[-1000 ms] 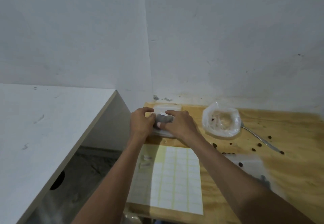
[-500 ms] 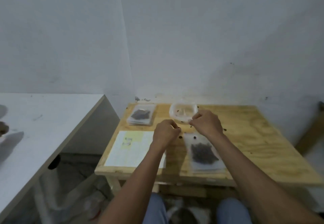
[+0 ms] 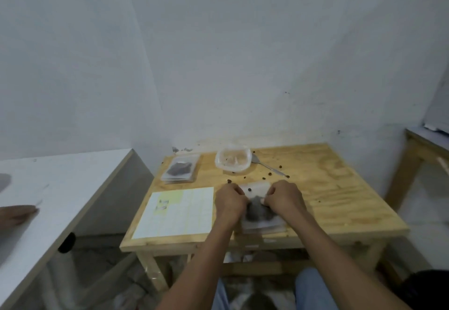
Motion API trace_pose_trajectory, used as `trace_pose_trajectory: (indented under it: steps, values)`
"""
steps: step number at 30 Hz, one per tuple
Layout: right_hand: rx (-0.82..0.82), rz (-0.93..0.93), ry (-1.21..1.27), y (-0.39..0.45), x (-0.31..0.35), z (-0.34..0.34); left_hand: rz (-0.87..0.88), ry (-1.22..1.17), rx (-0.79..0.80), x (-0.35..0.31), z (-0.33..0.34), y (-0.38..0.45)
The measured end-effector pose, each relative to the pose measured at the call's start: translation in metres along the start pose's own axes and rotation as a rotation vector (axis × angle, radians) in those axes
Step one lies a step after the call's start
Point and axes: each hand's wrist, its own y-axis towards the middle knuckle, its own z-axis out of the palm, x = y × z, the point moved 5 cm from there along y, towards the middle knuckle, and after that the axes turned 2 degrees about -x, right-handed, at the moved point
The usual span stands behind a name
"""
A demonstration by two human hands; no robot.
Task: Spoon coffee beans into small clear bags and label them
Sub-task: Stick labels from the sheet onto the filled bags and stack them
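A clear bag (image 3: 258,212) of dark coffee beans lies on the near middle of the wooden table (image 3: 340,200), on top of a small pile of flat bags. Both hands grasp it at its upper part: the left hand (image 3: 229,201) curls over its left edge, the right hand (image 3: 284,199) pinches its right edge, fingers bent. Half a second ago the hands were raised apart above this bag, near the tub; now they are down on it.

At the far left corner lies a second bag pile (image 3: 181,170), its top bag holding beans. A second ago the hands were at that pile; it now lies alone. That makes two piles, each with one filled bag showing; how many bags each pile holds cannot be told.

One label sheet (image 3: 177,212) lies left of the hands, a grid of white stickers with a yellowish patch where some are gone. Two small dark marks sit on it, too blurred to read. No other writing is legible.

One plastic tub (image 3: 233,160) stands at the back, nearly empty, with one spoon (image 3: 268,167) just right of it. About ten loose beans (image 3: 263,178) are scattered between the tub and the hands.

A white counter (image 3: 48,200) stands to the left, with another person's hand (image 3: 17,213) resting on it.
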Motion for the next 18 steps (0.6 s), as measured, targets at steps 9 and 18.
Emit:
trace_pose_trajectory:
  steps: [9,18]
  values:
    - [0.13,0.233,0.546,0.015,0.0,-0.008,-0.364,-0.511,0.145,0.012,-0.009,0.018]
    - [0.116,0.155,0.666,0.025,0.042,-0.013,-0.294,-0.658,0.254,0.008,-0.045,0.041]
